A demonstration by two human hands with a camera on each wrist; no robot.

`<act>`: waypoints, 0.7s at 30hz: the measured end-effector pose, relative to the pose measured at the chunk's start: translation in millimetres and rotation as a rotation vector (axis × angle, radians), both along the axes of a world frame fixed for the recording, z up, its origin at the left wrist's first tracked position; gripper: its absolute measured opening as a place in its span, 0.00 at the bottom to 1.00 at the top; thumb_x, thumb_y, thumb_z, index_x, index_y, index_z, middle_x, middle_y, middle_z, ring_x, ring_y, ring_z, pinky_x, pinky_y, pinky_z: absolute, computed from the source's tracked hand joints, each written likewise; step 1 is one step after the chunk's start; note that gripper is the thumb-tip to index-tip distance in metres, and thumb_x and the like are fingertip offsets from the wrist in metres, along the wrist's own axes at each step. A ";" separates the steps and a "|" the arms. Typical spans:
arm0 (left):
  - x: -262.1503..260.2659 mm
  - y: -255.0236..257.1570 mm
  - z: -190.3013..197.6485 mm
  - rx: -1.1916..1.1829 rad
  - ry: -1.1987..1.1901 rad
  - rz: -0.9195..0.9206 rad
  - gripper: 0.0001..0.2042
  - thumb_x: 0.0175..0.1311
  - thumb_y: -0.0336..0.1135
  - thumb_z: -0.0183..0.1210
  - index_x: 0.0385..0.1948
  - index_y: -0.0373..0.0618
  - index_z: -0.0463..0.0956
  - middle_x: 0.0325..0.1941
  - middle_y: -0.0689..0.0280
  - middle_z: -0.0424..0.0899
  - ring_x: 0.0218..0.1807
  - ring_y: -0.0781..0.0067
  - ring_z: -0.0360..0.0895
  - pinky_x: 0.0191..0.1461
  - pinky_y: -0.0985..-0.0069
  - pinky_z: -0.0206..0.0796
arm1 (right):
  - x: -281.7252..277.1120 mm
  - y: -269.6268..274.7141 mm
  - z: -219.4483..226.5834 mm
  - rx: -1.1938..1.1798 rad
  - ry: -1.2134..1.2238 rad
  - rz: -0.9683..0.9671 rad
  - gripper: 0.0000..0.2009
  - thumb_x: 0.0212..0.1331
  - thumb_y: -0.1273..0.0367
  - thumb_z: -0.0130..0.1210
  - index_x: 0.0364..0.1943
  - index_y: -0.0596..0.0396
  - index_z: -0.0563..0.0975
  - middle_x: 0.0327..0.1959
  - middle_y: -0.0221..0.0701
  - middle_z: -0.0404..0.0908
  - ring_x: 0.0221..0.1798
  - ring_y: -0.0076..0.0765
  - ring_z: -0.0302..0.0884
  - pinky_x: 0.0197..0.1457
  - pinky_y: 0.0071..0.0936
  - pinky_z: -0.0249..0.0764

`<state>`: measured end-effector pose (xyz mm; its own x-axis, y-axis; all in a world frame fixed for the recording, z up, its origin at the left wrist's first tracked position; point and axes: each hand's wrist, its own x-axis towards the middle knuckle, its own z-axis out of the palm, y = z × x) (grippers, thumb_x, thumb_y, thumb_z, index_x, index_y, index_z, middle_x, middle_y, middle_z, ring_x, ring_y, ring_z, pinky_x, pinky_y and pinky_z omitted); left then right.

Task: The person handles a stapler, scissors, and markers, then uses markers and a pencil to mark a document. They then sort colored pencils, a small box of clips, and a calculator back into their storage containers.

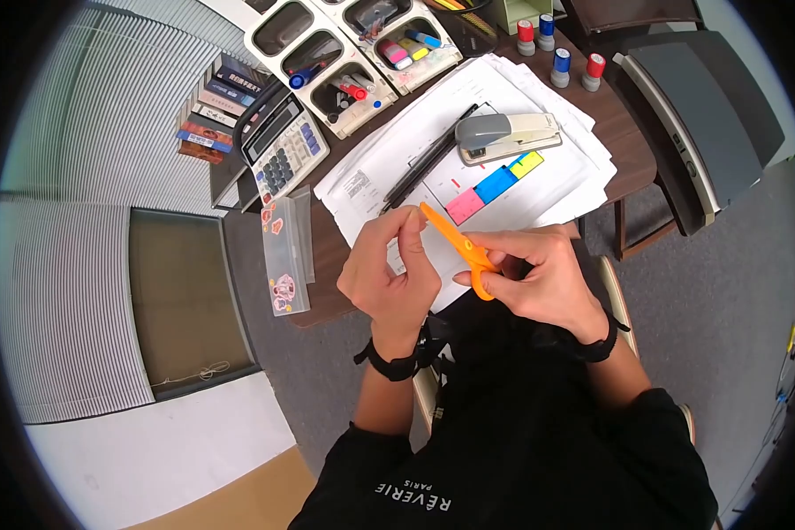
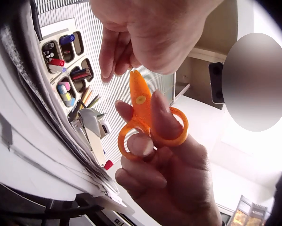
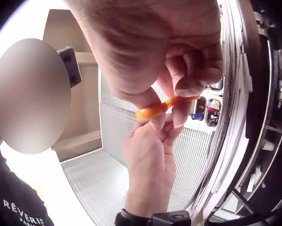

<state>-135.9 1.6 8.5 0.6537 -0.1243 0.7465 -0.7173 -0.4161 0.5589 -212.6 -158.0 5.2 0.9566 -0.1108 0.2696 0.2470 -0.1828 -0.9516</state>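
The right hand (image 1: 543, 274) is clamped on orange scissors (image 1: 455, 237), with a digit through each loop. The scissors are raised above the near edge of a stack of papers (image 1: 362, 181), their tip pointing to the left hand (image 1: 393, 274). The left hand's fingers are bent, with the thumb and forefinger tips together beside the blade tip; I cannot tell whether they touch the blades or pinch something thin.

The black shirt (image 1: 503, 442) reads "RÊVERIE PARIS", upside down in the head view. The upper book spines (image 1: 221, 110) carry characters too small to read surely. The print on the papers is likewise too small, as are the markings on the calculator (image 1: 289, 150).

On the papers lie a gray stapler (image 1: 503, 134), slim black pens (image 1: 433, 163), and pink (image 1: 465, 207), blue (image 1: 495, 185) and yellow sticky notes (image 1: 527, 164) in a row, with no writing that I can make out. A clear pouch (image 1: 283, 256) with cartoon stickers is at the left edge of the brown surface (image 1: 632, 150). Farther back are a white organizer (image 1: 323, 16) of pens and markers, and four stamps (image 1: 561, 66) with red or blue caps.
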 end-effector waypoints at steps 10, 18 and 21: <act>1.3 4.8 -0.9 -0.026 0.006 0.004 0.05 0.59 0.17 0.61 0.34 0.36 0.80 0.29 0.60 0.86 0.31 0.69 0.86 0.37 0.78 0.76 | 2.8 1.1 -4.1 -0.160 -0.069 -0.083 0.16 0.48 0.75 0.68 0.44 0.62 0.84 0.23 0.37 0.83 0.18 0.28 0.77 0.23 0.20 0.71; 3.1 2.9 0.6 0.040 -0.030 0.004 0.05 0.59 0.17 0.61 0.35 0.36 0.80 0.30 0.60 0.86 0.31 0.67 0.87 0.37 0.78 0.76 | 3.7 0.9 -6.6 -0.105 -0.078 -0.114 0.17 0.45 0.77 0.71 0.44 0.60 0.85 0.20 0.32 0.80 0.17 0.21 0.70 0.23 0.19 0.64; 5.1 2.8 -0.6 0.032 -0.036 -0.001 0.05 0.58 0.17 0.61 0.34 0.36 0.80 0.30 0.60 0.86 0.31 0.67 0.86 0.37 0.77 0.76 | 2.2 1.2 -8.8 -0.075 -0.060 -0.105 0.18 0.45 0.77 0.71 0.44 0.60 0.85 0.20 0.31 0.79 0.18 0.21 0.70 0.23 0.19 0.64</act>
<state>-130.8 4.4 7.9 0.6264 -0.1489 0.7652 -0.7371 -0.4325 0.5192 -210.5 -156.7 -3.6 0.9227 -0.1867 0.3373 0.2789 -0.2807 -0.9184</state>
